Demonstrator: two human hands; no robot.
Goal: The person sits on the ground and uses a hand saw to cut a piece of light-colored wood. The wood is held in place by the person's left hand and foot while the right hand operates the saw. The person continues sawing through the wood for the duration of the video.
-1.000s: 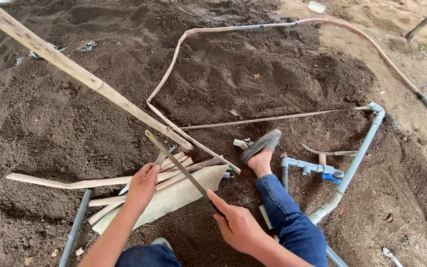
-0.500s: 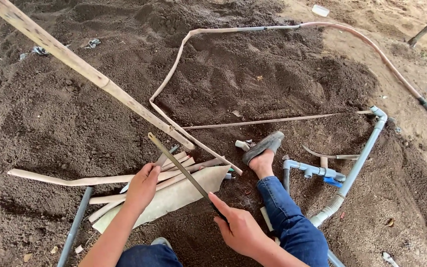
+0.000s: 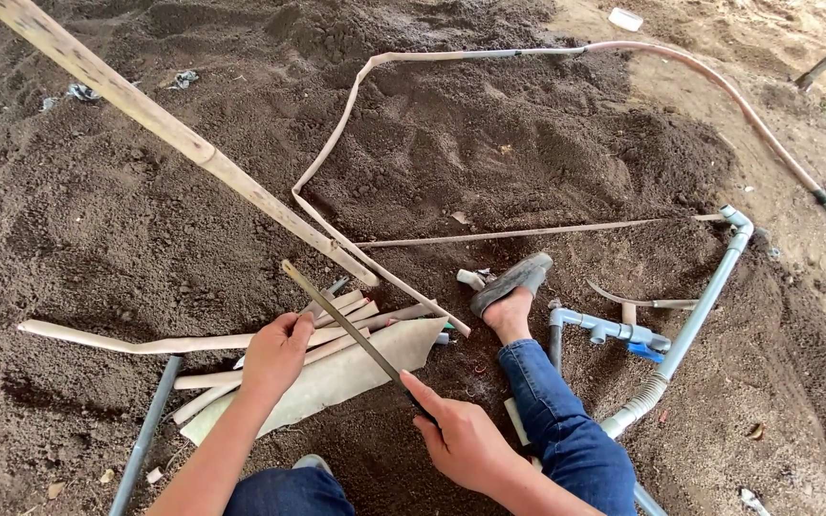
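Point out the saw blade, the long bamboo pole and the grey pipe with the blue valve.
saw blade [image 3: 341,320], head view, middle of the thin blade.
long bamboo pole [image 3: 193,143], head view, mid-shaft near a node.
grey pipe [image 3: 705,301], head view, straight run below the elbow.

The long bamboo pole [image 3: 174,139] runs off the upper left of the frame, and the right hand [image 3: 466,441] hides the blade's handle.
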